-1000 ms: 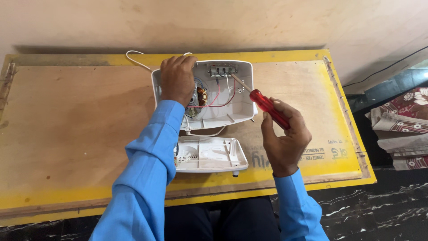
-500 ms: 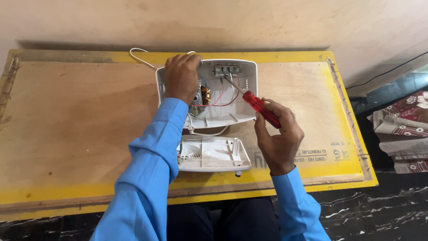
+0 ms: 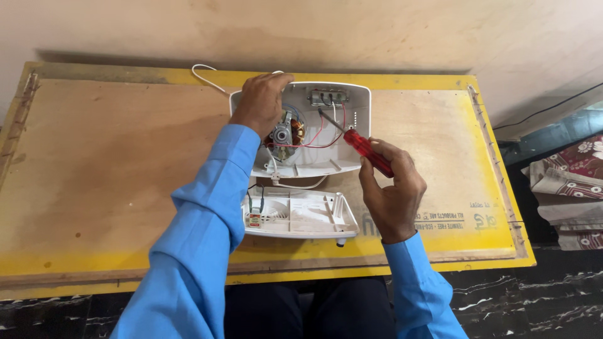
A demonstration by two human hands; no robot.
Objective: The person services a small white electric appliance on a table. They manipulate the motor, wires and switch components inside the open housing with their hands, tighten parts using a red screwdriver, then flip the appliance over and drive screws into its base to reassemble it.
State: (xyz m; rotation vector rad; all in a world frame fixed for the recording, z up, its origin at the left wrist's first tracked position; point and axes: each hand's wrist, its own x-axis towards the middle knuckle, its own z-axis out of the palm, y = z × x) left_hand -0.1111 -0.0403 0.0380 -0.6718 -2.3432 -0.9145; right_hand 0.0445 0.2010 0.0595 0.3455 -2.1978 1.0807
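Gaping white casing (image 3: 339, 160) bares motor (image 3: 282, 135), red wires (image 3: 314, 139).

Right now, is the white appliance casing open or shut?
Open. The white housing lies with motor and red wires exposed; its separate cover lies apart, nearer the person, inner side up.

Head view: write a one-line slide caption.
Left hand steadies an open white appliance housing on a plywood board while the right hand works a red-handled screwdriver inside.
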